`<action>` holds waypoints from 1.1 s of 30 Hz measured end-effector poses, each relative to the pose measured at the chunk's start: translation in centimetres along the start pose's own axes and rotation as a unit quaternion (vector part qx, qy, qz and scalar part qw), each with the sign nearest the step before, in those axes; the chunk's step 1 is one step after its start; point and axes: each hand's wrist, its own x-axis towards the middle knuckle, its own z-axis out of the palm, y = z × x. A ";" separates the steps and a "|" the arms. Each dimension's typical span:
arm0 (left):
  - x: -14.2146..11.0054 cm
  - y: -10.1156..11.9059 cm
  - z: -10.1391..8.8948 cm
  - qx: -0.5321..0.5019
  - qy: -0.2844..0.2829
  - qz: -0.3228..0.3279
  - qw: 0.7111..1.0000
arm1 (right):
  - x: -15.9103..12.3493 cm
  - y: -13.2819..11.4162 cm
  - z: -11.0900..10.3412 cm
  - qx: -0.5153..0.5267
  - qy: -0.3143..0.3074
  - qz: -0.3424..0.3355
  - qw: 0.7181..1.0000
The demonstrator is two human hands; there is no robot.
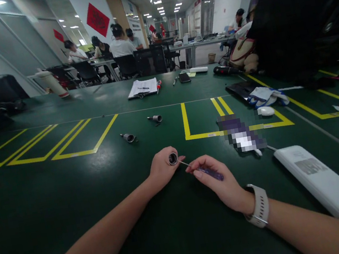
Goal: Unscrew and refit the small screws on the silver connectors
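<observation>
My left hand (162, 167) is closed around a small round metal part (173, 158), whose open, hollow end faces me. My right hand (217, 184) grips a screwdriver with a translucent purple handle (211, 174). Its thin shaft points left at the side of the metal part, and I cannot tell whether the tip touches it. Beyond my hands, two similar metal cup-shaped pieces lie on the green table: a nearer piece (128, 138) and a farther piece (156, 119), each with a narrow stem pointing left.
Yellow tape (185, 122) marks bays on the table (69, 192). At right lie a white power bank (326, 182), a blurred-out object (241, 134), a white mouse (265, 111) and gloves (267, 95). Farther back are a clipboard (143, 87) and a phone (185, 78). People sit beyond.
</observation>
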 end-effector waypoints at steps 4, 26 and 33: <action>-0.1 -0.1 0.1 0.004 -0.015 0.040 0.999 | 0.0 -0.1 0.0 -0.030 -0.009 -0.006 0.999; -0.3 -0.1 0.1 -0.015 -0.062 0.115 0.991 | 0.4 0.8 0.2 0.136 0.069 0.069 0.986; -0.5 0.1 0.1 0.048 -0.084 0.165 0.982 | -0.3 -0.2 0.2 -0.100 0.056 -0.031 0.993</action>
